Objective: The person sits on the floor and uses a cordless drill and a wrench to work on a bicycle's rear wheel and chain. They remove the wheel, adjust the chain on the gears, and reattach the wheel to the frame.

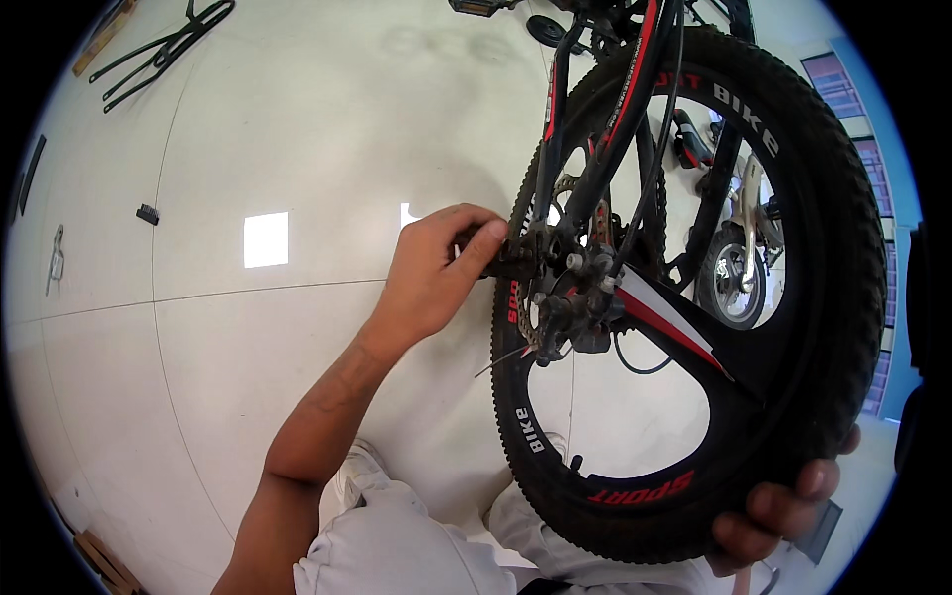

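Observation:
The rear wheel of a bicycle stands before me on the right, with a knobbly black tyre (861, 317) and broad black, red and white spokes. My left hand (441, 263) has its fingers curled, thumb pressed in, round a dark fitting (514, 263) at the left side of the hub; the hand hides much of that fitting. Just right of it sit the brake caliper (585, 307) and the rim of a brake disc (528, 322), below the black and red frame tubes (627, 109). At the wheel's lower right, my right hand (778, 511) grips the tyre, its palm hidden.
On the pale tiled floor at the left lie a black metal rack (164, 55), a small black block (148, 213), a silver tool (57, 260) and a dark strip (31, 178). Another small-wheeled vehicle (734, 278) shows through the wheel. A pedal (481, 6) juts out at the top.

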Available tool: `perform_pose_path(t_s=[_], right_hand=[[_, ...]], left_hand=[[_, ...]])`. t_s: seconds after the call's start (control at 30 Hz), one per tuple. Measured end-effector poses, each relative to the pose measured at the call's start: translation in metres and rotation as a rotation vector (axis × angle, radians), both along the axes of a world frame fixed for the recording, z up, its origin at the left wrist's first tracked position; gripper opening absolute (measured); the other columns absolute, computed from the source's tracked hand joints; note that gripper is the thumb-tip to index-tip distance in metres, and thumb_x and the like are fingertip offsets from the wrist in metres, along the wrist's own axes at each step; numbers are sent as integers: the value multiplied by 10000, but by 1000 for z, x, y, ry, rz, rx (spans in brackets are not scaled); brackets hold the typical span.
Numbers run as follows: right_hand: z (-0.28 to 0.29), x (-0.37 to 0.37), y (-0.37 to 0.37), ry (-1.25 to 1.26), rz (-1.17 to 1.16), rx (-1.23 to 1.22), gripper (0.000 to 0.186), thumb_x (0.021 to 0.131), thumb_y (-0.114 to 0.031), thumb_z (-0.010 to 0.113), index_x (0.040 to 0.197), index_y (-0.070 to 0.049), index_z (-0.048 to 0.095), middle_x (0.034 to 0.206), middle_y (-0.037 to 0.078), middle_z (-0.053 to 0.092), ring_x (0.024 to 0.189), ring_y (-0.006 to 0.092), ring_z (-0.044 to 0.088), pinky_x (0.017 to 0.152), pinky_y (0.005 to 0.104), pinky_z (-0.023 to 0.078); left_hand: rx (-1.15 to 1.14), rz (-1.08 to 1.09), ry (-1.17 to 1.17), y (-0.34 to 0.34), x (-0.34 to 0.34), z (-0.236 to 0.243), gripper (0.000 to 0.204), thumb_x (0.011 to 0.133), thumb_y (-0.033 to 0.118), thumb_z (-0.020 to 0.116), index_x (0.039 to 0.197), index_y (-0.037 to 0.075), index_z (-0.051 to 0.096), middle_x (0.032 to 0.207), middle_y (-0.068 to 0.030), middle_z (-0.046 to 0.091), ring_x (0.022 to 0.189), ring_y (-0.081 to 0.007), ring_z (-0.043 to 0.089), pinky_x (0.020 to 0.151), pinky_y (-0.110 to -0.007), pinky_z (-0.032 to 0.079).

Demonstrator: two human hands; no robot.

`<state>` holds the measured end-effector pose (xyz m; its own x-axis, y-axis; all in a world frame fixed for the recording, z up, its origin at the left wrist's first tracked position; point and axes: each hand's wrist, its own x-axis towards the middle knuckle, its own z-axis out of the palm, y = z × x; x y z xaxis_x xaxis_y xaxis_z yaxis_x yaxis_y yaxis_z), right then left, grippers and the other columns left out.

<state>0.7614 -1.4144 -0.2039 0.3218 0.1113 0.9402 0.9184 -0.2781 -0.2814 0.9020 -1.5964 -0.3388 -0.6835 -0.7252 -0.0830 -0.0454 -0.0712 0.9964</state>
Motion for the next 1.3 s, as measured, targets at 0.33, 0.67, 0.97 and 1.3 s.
perform_pose_path(t_s=[0.33, 0.67, 0.97, 1.3], right_hand=[[3, -10, -1, 46, -108, -26, 145, 897, -423, 482, 853, -293, 529, 911, -54, 503, 1126, 207, 460, 1067, 488, 223], [5, -5, -1, 94, -226, -50, 149, 900, -429, 479, 860, -295, 530, 917, -54, 503, 1134, 208, 459, 1072, 494, 219], [8, -2, 8, 133, -321, -77, 152, 902, -434, 477, 866, -297, 532, 923, -54, 503, 1140, 210, 457, 1075, 499, 216], [15, -19, 11, 179, -428, -109, 155, 905, -440, 475, 873, -300, 533, 929, -54, 503, 1148, 211, 456, 1079, 505, 212]], left_hand=[[316, -144, 127, -4, -4, -6, 204, 840, 31, 703, 1036, -9, 664, 908, -9, 609, 826, -89, 548, 752, -247, 456], [222, -179, 141, -1, -2, -16, 264, 864, 36, 688, 1120, -8, 637, 980, -39, 626, 835, -104, 563, 784, -262, 504], [1, -232, 268, -7, 3, -14, 205, 949, 122, 610, 1103, -9, 638, 952, -43, 616, 875, -122, 613, 780, -276, 531], [-61, -217, 282, -6, 5, -8, 222, 975, 158, 575, 1086, -21, 646, 880, -25, 614, 805, -119, 606, 775, -267, 525]])
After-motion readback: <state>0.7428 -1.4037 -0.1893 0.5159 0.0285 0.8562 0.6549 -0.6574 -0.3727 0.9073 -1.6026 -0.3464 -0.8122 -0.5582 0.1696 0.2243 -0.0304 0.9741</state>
